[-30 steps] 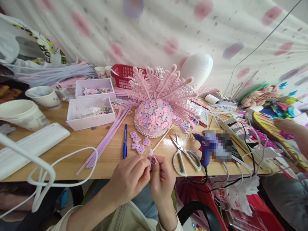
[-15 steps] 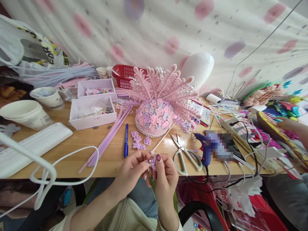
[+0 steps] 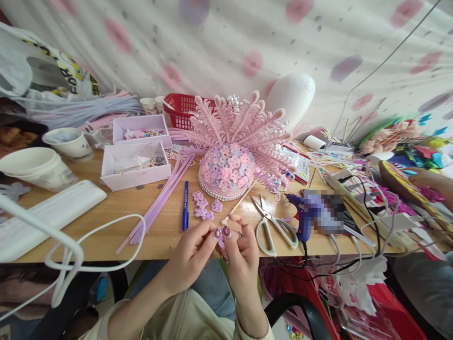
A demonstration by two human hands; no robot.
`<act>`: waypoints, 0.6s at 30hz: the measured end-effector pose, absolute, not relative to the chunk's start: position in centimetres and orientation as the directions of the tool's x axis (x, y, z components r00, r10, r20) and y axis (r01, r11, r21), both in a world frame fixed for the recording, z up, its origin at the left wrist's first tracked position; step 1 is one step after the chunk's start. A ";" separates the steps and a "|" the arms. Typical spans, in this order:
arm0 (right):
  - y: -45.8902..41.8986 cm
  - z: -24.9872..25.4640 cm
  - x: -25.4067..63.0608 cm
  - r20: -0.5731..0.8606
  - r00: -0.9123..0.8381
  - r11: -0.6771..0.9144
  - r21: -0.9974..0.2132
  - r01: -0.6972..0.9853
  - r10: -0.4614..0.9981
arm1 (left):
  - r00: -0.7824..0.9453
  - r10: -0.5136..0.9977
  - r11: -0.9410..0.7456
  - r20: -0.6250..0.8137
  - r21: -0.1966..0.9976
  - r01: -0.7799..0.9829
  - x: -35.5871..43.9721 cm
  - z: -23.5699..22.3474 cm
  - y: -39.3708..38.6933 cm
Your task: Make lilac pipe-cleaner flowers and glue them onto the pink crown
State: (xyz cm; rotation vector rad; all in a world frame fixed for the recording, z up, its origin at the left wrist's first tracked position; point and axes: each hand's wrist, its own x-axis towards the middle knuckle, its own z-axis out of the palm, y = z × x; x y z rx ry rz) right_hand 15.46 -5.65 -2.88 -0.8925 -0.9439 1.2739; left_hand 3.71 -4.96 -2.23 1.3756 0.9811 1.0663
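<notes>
Both hands meet at the table's front edge over a small purple fuzzy pipe-cleaner piece (image 3: 221, 242). My left hand (image 3: 191, 250) pinches it from one side with thumb and fingertips. My right hand (image 3: 242, 252) grips it from the other, forefinger slightly raised; the fingers partly hide its shape. Just beyond lie several purple pipe-cleaner flowers (image 3: 201, 207), with a single one apart. Behind them stands a pink headdress (image 3: 228, 172) covered in small flowers, with feathery plumes and a pearl edge. A thin stick (image 3: 241, 199) with a whitish tip points toward my fingers.
Left of the flowers are a blue marker (image 3: 185, 206) and loose purple pipe cleaners (image 3: 159, 203). Scissors (image 3: 271, 224) and a blue glue gun (image 3: 301, 215) with cords lie to the right. Bead boxes (image 3: 136, 175), paper cups (image 3: 33, 165) and a white cable (image 3: 106, 222) occupy the left.
My hands have shifted slightly, with the thumbs now side by side on the purple piece. The right forefinger has lifted away from it. The things on the table stay put.
</notes>
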 end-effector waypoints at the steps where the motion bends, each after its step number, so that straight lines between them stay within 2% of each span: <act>1: -5.5 -3.0 15.5 0.072 0.032 0.079 -0.915 -0.395 0.997 | 0.283 0.959 0.021 0.006 0.995 -0.094 3.7 -2.3 -4.9; 3: -5.4 -3.1 15.5 0.079 -0.001 0.070 -0.895 -0.441 0.997 | 0.290 0.956 0.116 -0.054 0.973 -0.200 3.6 -2.4 -4.9; 5: -5.5 -3.2 15.7 0.094 -0.016 0.077 -0.895 -0.440 0.995 | 0.227 0.972 0.111 -0.058 0.967 -0.230 3.4 -2.3 -4.8; 8: -5.8 -3.2 16.2 0.127 -0.046 0.105 -0.937 -0.333 0.991 | 0.111 0.993 0.073 -0.048 0.970 -0.231 3.3 -2.0 -4.8; 11: -5.9 -3.0 16.6 0.158 -0.109 0.123 -0.953 -0.277 0.981 | 0.065 0.996 0.076 -0.062 0.965 -0.251 3.4 -1.8 -4.9; 18: -6.1 -3.3 16.8 0.162 -0.131 0.116 -0.945 -0.305 0.978 | 0.162 0.959 0.280 -0.231 0.858 -0.431 3.6 -1.9 -5.3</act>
